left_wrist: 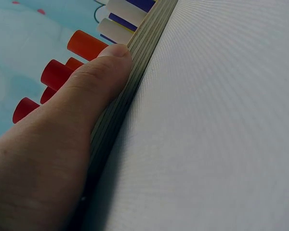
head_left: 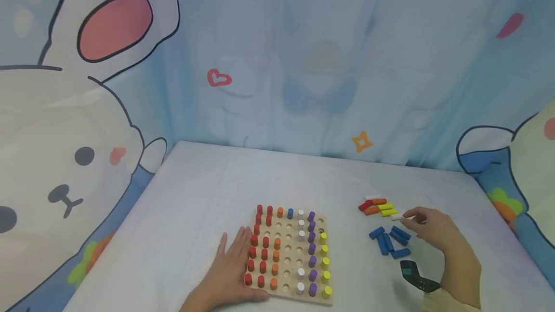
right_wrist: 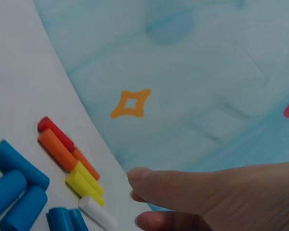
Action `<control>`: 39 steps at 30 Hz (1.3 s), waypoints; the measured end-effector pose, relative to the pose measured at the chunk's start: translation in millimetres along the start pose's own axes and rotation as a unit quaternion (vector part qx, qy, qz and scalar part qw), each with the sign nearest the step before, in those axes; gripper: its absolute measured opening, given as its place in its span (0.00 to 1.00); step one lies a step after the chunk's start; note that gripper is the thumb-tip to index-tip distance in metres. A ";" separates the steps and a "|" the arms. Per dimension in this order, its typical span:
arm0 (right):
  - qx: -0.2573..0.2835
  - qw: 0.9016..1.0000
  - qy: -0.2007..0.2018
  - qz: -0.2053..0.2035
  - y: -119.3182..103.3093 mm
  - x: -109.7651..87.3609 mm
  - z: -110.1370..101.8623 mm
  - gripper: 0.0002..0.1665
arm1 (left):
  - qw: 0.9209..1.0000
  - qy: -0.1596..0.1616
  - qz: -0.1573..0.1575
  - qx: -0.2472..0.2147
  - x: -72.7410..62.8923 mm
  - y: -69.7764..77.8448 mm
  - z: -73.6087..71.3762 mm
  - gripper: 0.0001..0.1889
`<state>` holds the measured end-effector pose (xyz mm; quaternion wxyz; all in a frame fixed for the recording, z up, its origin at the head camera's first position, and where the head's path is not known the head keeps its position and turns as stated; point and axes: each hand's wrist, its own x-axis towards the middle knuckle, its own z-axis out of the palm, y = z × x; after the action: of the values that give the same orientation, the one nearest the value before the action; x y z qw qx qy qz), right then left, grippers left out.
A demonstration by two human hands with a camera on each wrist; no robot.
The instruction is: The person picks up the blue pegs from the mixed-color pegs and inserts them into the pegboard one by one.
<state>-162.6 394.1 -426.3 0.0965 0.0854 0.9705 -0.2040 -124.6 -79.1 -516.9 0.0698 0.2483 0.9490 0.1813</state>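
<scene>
A wooden pegboard holds columns of red, orange, white, purple and yellow pegs, plus one blue peg at the far side. Along its left side rests my left hand, fingers extended, with the thumb against the near edge. My right hand reaches over the loose pegs at the right, thumb and fingertips close to a white peg. In the right wrist view a small gap shows between that peg and the fingers. Beside it lie two yellow pegs.
Loose blue pegs lie in a cluster right of the board. Beyond them are orange pegs, a red peg and another white peg. A patterned curtain hangs behind the white tabletop.
</scene>
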 end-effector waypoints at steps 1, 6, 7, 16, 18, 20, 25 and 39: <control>0.006 1.000 -0.010 0.012 3.5 0.1 -0.1 0.33 | 1.000 -0.003 -0.002 0.000 -0.1 0.3 0.5 0.70; 0.025 0.997 -0.051 0.042 16.1 3.2 4.3 0.40 | 1.000 -0.004 -0.007 -0.001 -1.0 1.0 1.0 0.70; 0.029 0.997 -0.056 0.044 17.7 3.6 5.4 0.40 | 1.000 -0.003 -0.006 -0.002 -1.0 1.1 1.1 0.70; 0.046 0.994 -0.076 0.063 21.9 6.5 12.0 0.45 | 1.000 -0.006 -0.008 -0.011 -1.1 -0.4 0.7 0.70; 0.047 0.994 -0.075 0.068 20.7 6.9 13.3 0.44 | 1.000 -0.007 -0.007 -0.013 -1.5 -0.8 1.4 0.70; 0.047 0.994 -0.071 0.075 19.1 7.1 14.6 0.44 | 1.000 -0.006 -0.005 -0.013 -1.6 -0.8 1.9 0.70; 0.035 0.992 -0.065 0.101 14.5 8.0 17.9 0.46 | 1.000 -0.007 -0.004 -0.021 -1.2 -0.2 2.2 0.70; 0.009 0.987 -0.065 0.149 6.8 11.3 22.1 0.47 | 1.000 -0.007 -0.005 -0.013 -1.3 0.5 1.0 0.70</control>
<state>-168.7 392.6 -451.2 0.1878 0.2160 0.9367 -0.2015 -123.0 -79.1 -517.5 0.0806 0.2437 0.9473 0.1918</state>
